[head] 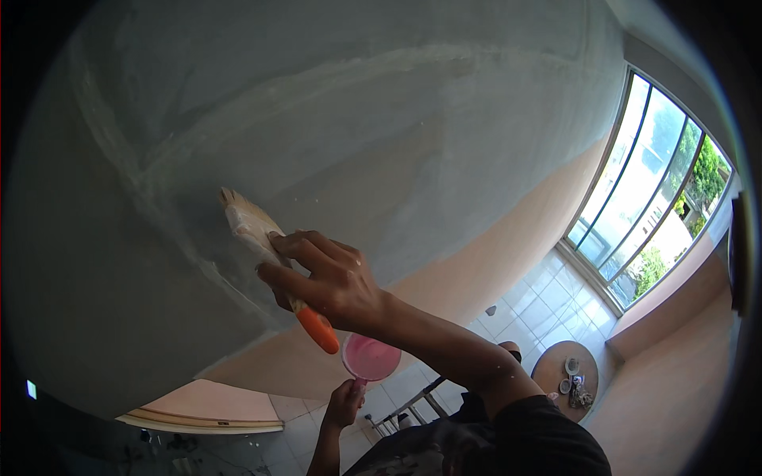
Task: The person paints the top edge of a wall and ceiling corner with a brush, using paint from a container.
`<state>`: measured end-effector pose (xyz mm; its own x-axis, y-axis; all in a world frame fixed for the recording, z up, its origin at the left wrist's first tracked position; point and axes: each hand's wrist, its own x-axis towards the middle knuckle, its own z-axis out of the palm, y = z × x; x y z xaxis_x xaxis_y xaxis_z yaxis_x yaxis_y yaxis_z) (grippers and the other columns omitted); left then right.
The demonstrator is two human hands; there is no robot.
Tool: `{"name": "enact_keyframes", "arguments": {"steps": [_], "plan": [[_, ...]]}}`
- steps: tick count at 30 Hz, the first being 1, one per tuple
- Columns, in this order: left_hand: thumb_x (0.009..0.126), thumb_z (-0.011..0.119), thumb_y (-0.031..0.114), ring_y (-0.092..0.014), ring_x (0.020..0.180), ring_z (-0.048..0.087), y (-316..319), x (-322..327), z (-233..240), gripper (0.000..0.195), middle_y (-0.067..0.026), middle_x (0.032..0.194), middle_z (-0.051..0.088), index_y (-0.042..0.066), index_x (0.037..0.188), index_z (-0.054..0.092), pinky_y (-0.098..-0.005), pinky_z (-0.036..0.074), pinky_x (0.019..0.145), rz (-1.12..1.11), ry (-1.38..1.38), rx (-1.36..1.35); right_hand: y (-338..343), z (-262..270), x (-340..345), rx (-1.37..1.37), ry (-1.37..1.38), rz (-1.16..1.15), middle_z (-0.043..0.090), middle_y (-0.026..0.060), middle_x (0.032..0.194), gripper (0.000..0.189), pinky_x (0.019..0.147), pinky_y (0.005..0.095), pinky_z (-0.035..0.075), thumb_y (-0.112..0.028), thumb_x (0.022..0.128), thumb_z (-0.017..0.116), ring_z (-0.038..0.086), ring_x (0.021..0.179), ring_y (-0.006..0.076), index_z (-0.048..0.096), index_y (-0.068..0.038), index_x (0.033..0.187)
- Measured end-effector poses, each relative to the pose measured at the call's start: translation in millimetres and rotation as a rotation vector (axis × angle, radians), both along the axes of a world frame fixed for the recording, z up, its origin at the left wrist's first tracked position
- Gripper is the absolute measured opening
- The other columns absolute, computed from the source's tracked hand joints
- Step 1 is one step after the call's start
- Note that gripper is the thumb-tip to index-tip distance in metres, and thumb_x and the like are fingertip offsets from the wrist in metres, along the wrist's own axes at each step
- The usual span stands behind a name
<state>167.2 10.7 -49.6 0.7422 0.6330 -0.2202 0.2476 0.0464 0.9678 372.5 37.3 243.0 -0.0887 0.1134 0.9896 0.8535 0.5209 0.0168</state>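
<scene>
My right hand (333, 279) grips a flat paintbrush (253, 229) with an orange-tipped handle. Its pale bristles point up and left at the grey part of the wall (357, 154); whether they touch it I cannot tell. Whitish residue coats the lower bristles and the ferrule. Lower down, my left hand (342, 404) holds a pink plastic dipper (361, 379) by its handle, below the orange handle end. The dipper's inside looks pink, and what it contains is unclear. Pale streaks cross the grey surface, with a peach band (476, 268) beneath.
A metal ladder (411, 410) stands below, partly hidden by my body. On the tiled floor (536, 291) is a round table (547, 369) bearing small containers and a crumpled bag. A large window (649, 184) lies to the right, a door frame (202, 419) at lower left.
</scene>
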Motion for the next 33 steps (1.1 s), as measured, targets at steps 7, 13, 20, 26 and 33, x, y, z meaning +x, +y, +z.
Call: {"name": "enact_keyframes", "arguments": {"steps": [7, 13, 20, 26, 33], "plan": [[0.098, 0.054, 0.030, -0.010, 0.059, 0.049, 1.7, -5.2, 4.4, 0.029, -0.0019, 0.065, 0.052, 0.003, 0.087, 0.055, -0.0281, 0.041, 0.056, 0.051, -0.015, -0.046, -41.3, 23.3, 152.2, 0.232, 0.275, -0.529, 0.069, 0.0106, 0.092, 0.020, 0.070, 0.0370, 0.053, 0.002, 0.078, 0.070, 0.066, 0.080, 0.0252, 0.069, -0.004, 0.097], [0.099, 0.053, 0.031, -0.010, 0.059, 0.049, 3.2, -1.1, 7.1, 0.032, -0.0019, 0.065, 0.053, 0.003, 0.086, 0.055, -0.0283, 0.041, 0.055, 0.021, 0.047, 0.069, -12.0, -13.7, 164.0, 0.099, 0.228, -0.607, 0.066, 0.0103, 0.093, 0.023, 0.067, 0.0387, 0.053, -0.003, 0.076, 0.073, 0.066, 0.080, 0.0263, 0.068, -0.008, 0.098], [0.098, 0.055, 0.025, -0.010, 0.059, 0.052, 20.5, 10.1, 34.0, 0.026, -0.0027, 0.065, 0.053, 0.002, 0.086, 0.055, -0.0288, 0.042, 0.055, 0.036, 0.008, 0.097, -18.0, -37.9, 36.4, -0.040, 0.146, -0.073, 0.066, 0.0140, 0.104, 0.034, 0.060, 0.0360, 0.058, -0.004, 0.068, 0.078, 0.069, 0.088, 0.0259, 0.070, -0.011, 0.100], [0.097, 0.051, 0.020, -0.009, 0.058, 0.048, 6.8, 8.1, 68.2, 0.019, -0.0017, 0.066, 0.051, 0.002, 0.088, 0.053, -0.0282, 0.041, 0.054, 0.114, -0.017, 0.145, -30.9, -5.7, 173.9, 0.252, 0.373, -0.493, 0.067, 0.0134, 0.094, 0.016, 0.072, 0.0368, 0.053, 0.000, 0.086, 0.064, 0.066, 0.084, 0.0287, 0.068, 0.000, 0.101], [0.093, 0.059, 0.025, -0.024, 0.059, 0.053, 0.3, -6.2, 49.3, 0.026, -0.0143, 0.066, 0.055, 0.001, 0.086, 0.054, -0.0382, 0.044, 0.060, 0.141, 0.018, 0.281, 23.8, -20.7, 49.6, 0.129, 0.247, -0.600, 0.067, 0.0108, 0.094, 0.018, 0.069, 0.0374, 0.055, -0.004, 0.081, 0.069, 0.068, 0.084, 0.0258, 0.072, -0.009, 0.099]]}}
